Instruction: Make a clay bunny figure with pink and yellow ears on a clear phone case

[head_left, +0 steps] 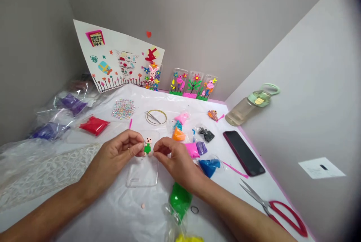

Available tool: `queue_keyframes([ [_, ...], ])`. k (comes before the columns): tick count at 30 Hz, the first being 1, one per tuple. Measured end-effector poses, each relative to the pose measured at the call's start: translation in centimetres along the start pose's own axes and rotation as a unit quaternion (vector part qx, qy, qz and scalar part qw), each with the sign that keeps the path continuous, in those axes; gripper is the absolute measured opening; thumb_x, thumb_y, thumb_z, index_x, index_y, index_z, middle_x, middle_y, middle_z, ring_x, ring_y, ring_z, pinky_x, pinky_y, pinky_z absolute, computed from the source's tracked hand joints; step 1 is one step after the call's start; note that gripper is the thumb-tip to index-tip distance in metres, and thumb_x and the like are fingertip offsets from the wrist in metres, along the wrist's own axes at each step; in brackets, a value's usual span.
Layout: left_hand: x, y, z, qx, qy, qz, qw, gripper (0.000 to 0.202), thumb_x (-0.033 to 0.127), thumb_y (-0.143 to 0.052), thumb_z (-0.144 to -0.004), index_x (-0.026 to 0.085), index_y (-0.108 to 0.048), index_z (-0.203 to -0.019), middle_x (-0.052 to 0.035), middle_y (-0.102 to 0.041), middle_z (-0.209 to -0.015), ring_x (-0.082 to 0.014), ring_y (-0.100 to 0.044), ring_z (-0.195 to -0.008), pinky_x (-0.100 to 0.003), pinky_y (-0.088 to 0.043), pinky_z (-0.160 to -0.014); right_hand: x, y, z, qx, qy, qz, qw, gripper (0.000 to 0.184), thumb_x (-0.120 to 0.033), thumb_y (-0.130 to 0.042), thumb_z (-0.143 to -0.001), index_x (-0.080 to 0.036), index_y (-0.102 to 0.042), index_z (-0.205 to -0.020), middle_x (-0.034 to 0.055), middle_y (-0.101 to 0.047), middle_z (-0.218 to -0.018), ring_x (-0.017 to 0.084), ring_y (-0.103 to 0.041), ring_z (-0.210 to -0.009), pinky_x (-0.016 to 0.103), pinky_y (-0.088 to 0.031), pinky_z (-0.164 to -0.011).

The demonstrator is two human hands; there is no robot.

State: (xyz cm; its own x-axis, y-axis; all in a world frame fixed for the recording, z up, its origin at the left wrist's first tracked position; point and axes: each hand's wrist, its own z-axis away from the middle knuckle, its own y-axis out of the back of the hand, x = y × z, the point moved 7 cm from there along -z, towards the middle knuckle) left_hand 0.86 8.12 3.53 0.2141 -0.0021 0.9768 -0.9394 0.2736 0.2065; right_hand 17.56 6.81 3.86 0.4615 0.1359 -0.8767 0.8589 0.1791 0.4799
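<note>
A small clay figure [147,147] with a pale pink head and a green body lies over the upper part of a transparent phone case [141,176]. My left hand [122,147] is closed, its thumb and forefinger pinching at the figure's left edge. From the other side my right hand [176,159] is also closed, its fingertips at the figure's lower right. The fingertips partly cover the figure's sides. A tiny pink clay ball [143,205] rests on the white sheet below the case.
Bagged clay, including green [180,198], blue [209,167] and red [95,125], lies around my hands. Scissors [267,202], a phone [244,153] and a bottle [245,108] are at right. Behind stand decorated cases [194,84], rhinestones [123,109], tweezers [153,117] and a bangle [163,112].
</note>
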Motion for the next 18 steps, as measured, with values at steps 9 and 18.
queue_keyframes([
  [9,-3.7,-0.3,0.1,0.003,0.07,-0.047,0.996,0.024,0.054,-0.066,-0.083,0.03,-0.064,-0.084,0.0015,-0.068,-0.075,-0.0208,-0.067,-0.074,-0.026,-0.053,-0.07,1.3,-0.5,-0.1,-0.015,0.017,0.066,0.998,0.012,-0.011,-0.065,-0.09,-0.022,-0.064,-0.085,-0.0004,-0.064,-0.079,0.015,-0.057,-0.071,0.025,-0.04,-0.065],
  [18,-4.5,-0.1,-0.2,0.012,0.071,-0.066,0.995,0.025,0.056,-0.065,-0.082,0.032,-0.066,-0.078,0.0018,-0.067,-0.068,-0.0207,-0.067,-0.065,-0.023,-0.054,-0.061,1.7,-1.6,-0.3,-0.047,0.019,0.063,0.997,0.012,-0.011,-0.066,-0.091,-0.022,-0.063,-0.086,0.0017,-0.065,-0.085,0.016,-0.06,-0.079,0.027,-0.044,-0.071],
])
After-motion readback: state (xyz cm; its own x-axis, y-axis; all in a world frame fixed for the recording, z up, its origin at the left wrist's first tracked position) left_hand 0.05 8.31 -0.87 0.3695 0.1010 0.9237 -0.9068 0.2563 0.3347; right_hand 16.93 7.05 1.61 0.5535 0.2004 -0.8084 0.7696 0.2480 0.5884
